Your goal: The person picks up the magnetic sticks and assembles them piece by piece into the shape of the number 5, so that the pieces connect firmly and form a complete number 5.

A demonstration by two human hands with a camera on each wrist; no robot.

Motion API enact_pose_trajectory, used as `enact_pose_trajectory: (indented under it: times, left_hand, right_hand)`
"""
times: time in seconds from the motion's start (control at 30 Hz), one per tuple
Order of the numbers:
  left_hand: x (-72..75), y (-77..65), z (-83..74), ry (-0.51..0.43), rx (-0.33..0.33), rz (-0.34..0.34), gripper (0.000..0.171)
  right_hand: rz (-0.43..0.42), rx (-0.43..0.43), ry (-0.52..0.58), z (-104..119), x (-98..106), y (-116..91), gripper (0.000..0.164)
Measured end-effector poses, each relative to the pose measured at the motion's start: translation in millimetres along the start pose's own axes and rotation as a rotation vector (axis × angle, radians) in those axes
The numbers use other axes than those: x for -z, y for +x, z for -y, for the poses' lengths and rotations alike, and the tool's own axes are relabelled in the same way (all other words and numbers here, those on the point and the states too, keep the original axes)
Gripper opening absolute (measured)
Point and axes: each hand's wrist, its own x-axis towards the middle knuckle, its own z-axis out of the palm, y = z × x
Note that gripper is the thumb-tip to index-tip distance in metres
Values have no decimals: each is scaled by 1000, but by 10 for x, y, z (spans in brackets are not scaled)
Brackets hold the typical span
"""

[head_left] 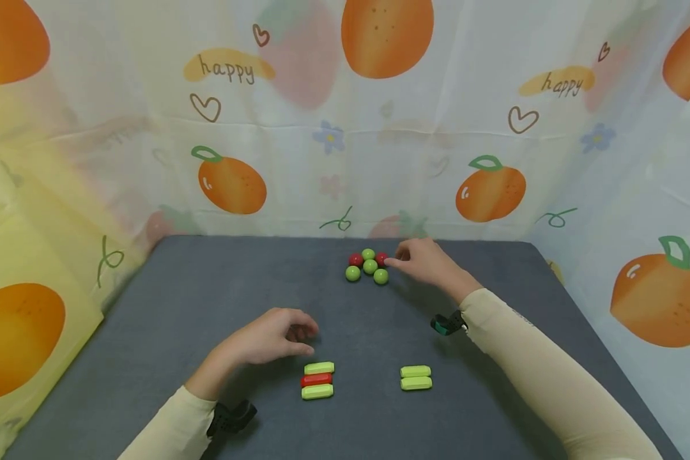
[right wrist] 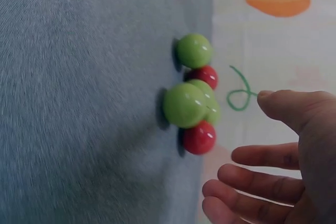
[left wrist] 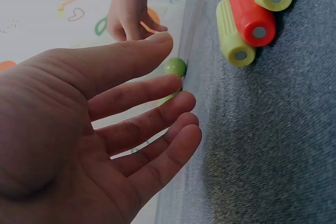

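My right hand (head_left: 422,260) hovers at the right side of a cluster of glossy balls, its fingertips close to a red ball (head_left: 382,259). In the right wrist view its fingers are relaxed and hold nothing. Another red ball (head_left: 355,260) sits at the cluster's left among several green balls (head_left: 352,273). My left hand (head_left: 276,335) is raised over the table with loosely spread fingers and nothing in them. Just beyond its thumb, a red rod (head_left: 317,380) lies between two yellow-green rods (head_left: 317,391). Metal discs (left wrist: 259,32) show in the rods' ends.
Two more yellow-green rods (head_left: 416,383) lie side by side at the right front of the dark grey table (head_left: 207,275). A fruit-printed curtain (head_left: 345,179) hangs behind the far edge and along both sides. The balls stand near that far edge.
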Motion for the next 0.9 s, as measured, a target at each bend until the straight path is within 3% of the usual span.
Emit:
enact_pose_trajectory:
  times: [0.3, 0.47, 0.7, 0.9]
  left_hand:
    - [-74, -3, -15, -35, 15, 117, 20]
    - [-105, -11, -39, -33, 11, 138, 14]
    - [-132, -9, -81, -14, 17, 145, 10]
    - [-144, -15, -148, 2, 24, 145, 11]
  right_hand:
    - [51, -99, 10, 84, -332, 147, 43]
    - [63, -120, 27, 105, -411, 165, 37]
    - [54, -49, 69, 57, -419, 98, 37]
    - [-4, 24, 133, 8, -375, -53, 35]
